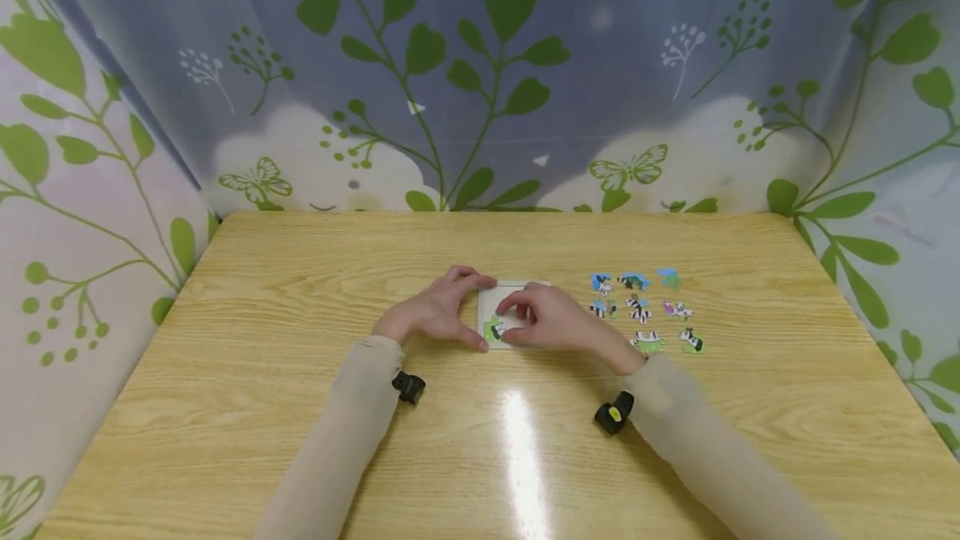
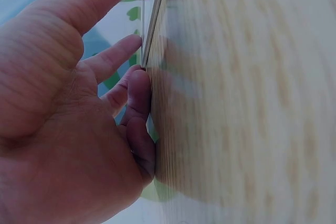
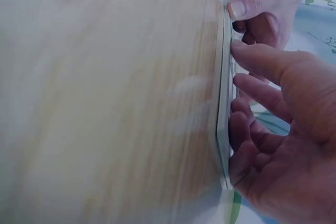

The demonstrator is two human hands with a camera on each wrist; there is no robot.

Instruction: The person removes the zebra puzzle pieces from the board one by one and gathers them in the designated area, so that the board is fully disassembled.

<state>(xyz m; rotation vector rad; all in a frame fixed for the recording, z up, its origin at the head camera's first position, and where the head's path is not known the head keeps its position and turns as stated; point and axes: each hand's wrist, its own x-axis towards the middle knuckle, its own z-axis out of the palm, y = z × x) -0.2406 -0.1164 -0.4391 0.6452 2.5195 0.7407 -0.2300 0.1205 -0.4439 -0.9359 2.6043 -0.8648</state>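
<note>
A shallow white puzzle tray [image 1: 510, 294] lies flat on the table, with a green-and-white puzzle piece [image 1: 491, 330] in its near left corner. My left hand [image 1: 438, 309] holds the tray's left side, thumb at the near corner and a forefinger at the far one. Over the tray, my right hand [image 1: 551, 319] pinches at the piece with bent forefinger and thumb. Seen from the right wrist, the right thumb [image 3: 262, 59] and fingertips touch down on the tray [image 3: 224, 108]. The piece itself is hidden there.
Right of the tray, several loose puzzle pieces [image 1: 639, 308] with animal pictures lie in rough rows, the nearest row close to my right wrist. The wooden table [image 1: 315, 257] meets a leaf-patterned curtain [image 1: 480, 107] at its back and sides.
</note>
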